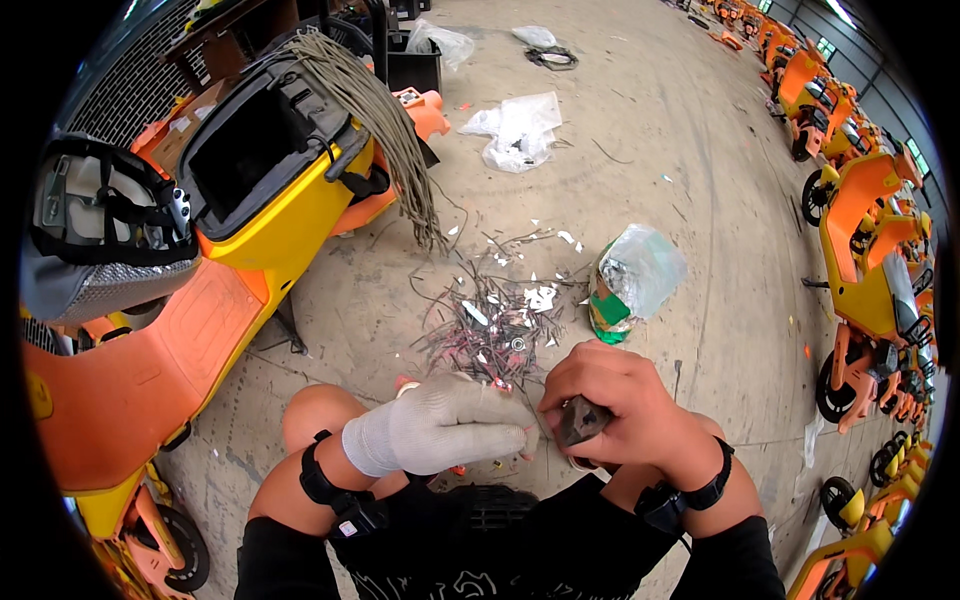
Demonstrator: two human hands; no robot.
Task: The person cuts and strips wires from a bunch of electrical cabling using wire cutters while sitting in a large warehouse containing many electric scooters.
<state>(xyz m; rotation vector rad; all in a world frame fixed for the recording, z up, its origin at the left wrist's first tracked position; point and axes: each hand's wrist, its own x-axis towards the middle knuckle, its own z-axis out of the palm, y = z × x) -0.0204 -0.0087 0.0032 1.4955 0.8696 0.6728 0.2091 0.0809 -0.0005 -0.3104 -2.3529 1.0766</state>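
1. Gloved left hand [440, 425]: fingers extended, can't tell if gripping anything.
2. Right hand [630, 405]: clenched around dark blocky object [583, 421], just beside left hand.
3. Thin dark scraps [480, 325] on concrete floor [745, 250] beyond.

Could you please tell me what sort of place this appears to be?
Probably a large scooter workshop or storage warehouse: rows of orange-and-yellow scooters line the right side, a bundle of cables drapes over another scooter, and dark strips litter the bare floor.
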